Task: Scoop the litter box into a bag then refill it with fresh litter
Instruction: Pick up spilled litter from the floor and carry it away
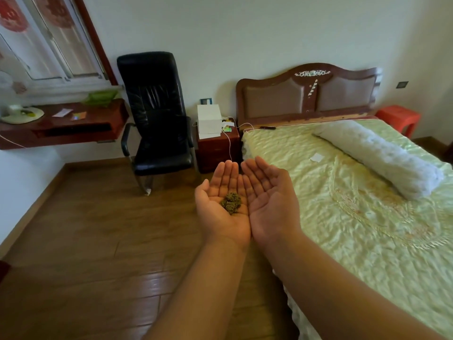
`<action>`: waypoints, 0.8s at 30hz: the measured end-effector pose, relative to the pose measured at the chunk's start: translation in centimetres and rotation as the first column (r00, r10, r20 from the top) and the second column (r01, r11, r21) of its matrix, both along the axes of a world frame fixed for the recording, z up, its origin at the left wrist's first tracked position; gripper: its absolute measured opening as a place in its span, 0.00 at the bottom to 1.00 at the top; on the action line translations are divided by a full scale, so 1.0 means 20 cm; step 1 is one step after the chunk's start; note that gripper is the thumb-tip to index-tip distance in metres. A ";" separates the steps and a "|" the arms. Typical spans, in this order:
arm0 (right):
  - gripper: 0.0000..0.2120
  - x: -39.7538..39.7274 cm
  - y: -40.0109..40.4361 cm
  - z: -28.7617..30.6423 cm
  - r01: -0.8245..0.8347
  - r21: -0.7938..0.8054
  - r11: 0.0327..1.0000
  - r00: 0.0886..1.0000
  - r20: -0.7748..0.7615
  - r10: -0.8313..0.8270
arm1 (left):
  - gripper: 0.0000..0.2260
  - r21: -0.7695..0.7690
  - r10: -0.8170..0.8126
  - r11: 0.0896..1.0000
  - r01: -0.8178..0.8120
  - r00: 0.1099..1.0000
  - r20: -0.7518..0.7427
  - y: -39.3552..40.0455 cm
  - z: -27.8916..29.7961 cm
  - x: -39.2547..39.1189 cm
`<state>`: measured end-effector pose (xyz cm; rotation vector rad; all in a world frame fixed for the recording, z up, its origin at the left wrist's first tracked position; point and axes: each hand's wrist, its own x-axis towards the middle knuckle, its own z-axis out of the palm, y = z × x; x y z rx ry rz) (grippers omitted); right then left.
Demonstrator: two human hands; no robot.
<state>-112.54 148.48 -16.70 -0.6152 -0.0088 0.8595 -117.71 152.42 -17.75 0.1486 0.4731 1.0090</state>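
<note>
2 hands, palms up, fingers spread: left hand [221, 204] cradles 1 litter clump [231, 202]; right hand [269, 202] bare.

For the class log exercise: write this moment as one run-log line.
left hand: open, palm up, small greenish granule clump on it | right hand: open, empty, touching left | litter box, bag: not in view

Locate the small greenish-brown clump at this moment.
In the head view, the clump rests on the open left palm, beside the empty right hand, held out over the wooden floor near the bed.
</note>
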 end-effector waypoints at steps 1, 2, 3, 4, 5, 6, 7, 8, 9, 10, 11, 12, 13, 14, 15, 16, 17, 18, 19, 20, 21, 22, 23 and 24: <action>0.17 0.02 0.07 0.01 0.010 0.003 1.000 1.000 0.002 -0.010 | 0.21 0.000 -0.011 1.000 0.011 1.000 0.002 0.08 0.00 0.02; 0.17 0.03 0.15 0.01 0.019 0.007 1.000 1.000 0.003 -0.020 | 0.21 0.000 -0.022 1.000 0.022 1.000 0.004 0.16 0.01 0.03; 0.17 0.05 0.23 0.02 0.028 0.013 1.000 1.000 0.003 -0.028 | 0.21 0.005 -0.033 0.999 0.033 0.999 0.008 0.24 0.01 0.05; 0.18 0.06 0.31 0.03 0.039 0.020 0.999 0.999 0.003 -0.039 | 0.21 0.014 -0.045 0.999 0.045 0.999 0.012 0.32 0.01 0.07; 0.18 0.07 0.39 0.03 0.051 0.024 0.998 0.999 0.004 -0.051 | 0.21 0.018 -0.057 0.998 0.057 0.998 0.014 0.41 0.02 0.08; 0.19 0.09 0.47 0.03 0.064 0.024 0.998 0.998 0.005 -0.064 | 0.21 0.016 -0.067 0.998 0.067 0.998 0.013 0.49 0.01 0.10; 0.19 0.10 0.55 0.03 0.076 0.023 0.997 0.997 0.005 -0.077 | 0.21 0.014 -0.076 0.997 0.076 0.997 0.010 0.57 0.01 0.11; 0.19 0.11 0.61 0.03 0.088 0.023 0.996 0.996 0.001 -0.089 | 0.21 0.014 -0.085 0.996 0.085 0.996 0.009 0.64 0.01 0.12; 0.19 0.12 0.68 0.02 0.101 0.028 0.995 0.995 -0.003 -0.101 | 0.21 0.017 -0.094 0.995 0.094 0.995 0.011 0.70 0.01 0.14; 0.19 0.13 0.74 0.01 0.113 0.033 0.993 0.994 -0.006 -0.113 | 0.21 0.017 -0.104 0.994 0.104 0.994 0.015 0.76 0.00 0.15; 0.19 0.14 0.79 0.00 0.121 0.034 0.992 0.993 -0.006 -0.121 | 0.21 0.016 -0.116 0.993 0.116 0.993 0.016 0.82 -0.01 0.16; 0.19 0.16 0.84 -0.01 0.125 0.029 0.992 0.992 -0.004 -0.125 | 0.21 0.012 -0.125 0.992 0.125 0.992 0.013 0.87 -0.01 0.18; 0.19 0.17 0.89 -0.02 0.126 0.021 0.992 0.992 -0.001 -0.126 | 0.21 0.006 -0.129 0.992 0.129 0.992 0.009 0.92 -0.02 0.20; 0.19 0.19 0.94 -0.02 0.123 0.015 0.992 0.992 0.001 -0.123 | 0.20 0.000 -0.128 0.992 0.128 0.992 0.004 0.97 -0.03 0.21; 0.19 0.20 0.99 -0.03 0.117 0.011 0.993 0.993 0.003 -0.117 | 0.20 -0.002 -0.126 0.992 0.126 0.992 0.001 1.02 -0.03 0.22; 0.18 0.22 1.05 -0.03 0.111 0.009 0.994 0.994 0.008 -0.111 | 0.20 0.000 -0.123 0.992 0.123 0.992 -0.001 1.07 -0.03 0.24; 0.18 0.25 1.10 -0.04 0.105 0.007 0.994 0.994 0.013 -0.105 | 0.20 0.000 -0.118 0.993 0.118 0.993 -0.003 1.12 -0.04 0.27; 0.18 0.27 1.16 -0.04 0.100 0.003 0.995 0.995 0.018 -0.100 | 0.21 0.000 -0.115 0.993 0.115 0.993 -0.006 1.18 -0.04 0.29; 0.18 0.30 1.21 -0.05 0.093 0.000 0.996 0.995 0.021 -0.093 | 0.21 0.001 -0.112 0.994 0.112 0.994 -0.008 1.23 -0.05 0.32; 0.18 0.34 1.26 -0.06 0.086 -0.005 0.996 0.996 0.022 -0.086 | 0.21 0.001 -0.109 0.994 0.109 0.994 -0.013 1.28 -0.06 0.36; 0.18 0.38 1.32 -0.07 0.077 -0.008 0.997 0.997 0.018 -0.077 | 0.21 0.001 -0.103 0.995 0.103 0.994 -0.020 1.34 -0.07 0.39; 0.18 0.42 1.37 -0.08 0.066 -0.008 0.998 0.998 0.013 -0.066 | 0.21 0.001 -0.096 0.995 0.096 0.995 -0.024 1.39 -0.08 0.44; 0.18 0.47 1.42 -0.09 0.052 -0.004 0.999 0.999 0.007 -0.052 | 0.21 0.006 -0.086 0.996 0.086 0.996 -0.025 1.44 -0.09 0.48; 0.18 0.52 1.48 -0.10 0.035 -0.003 0.999 0.999 0.003 -0.035 | 0.21 0.011 -0.074 0.997 0.074 0.997 -0.028 1.49 -0.09 0.53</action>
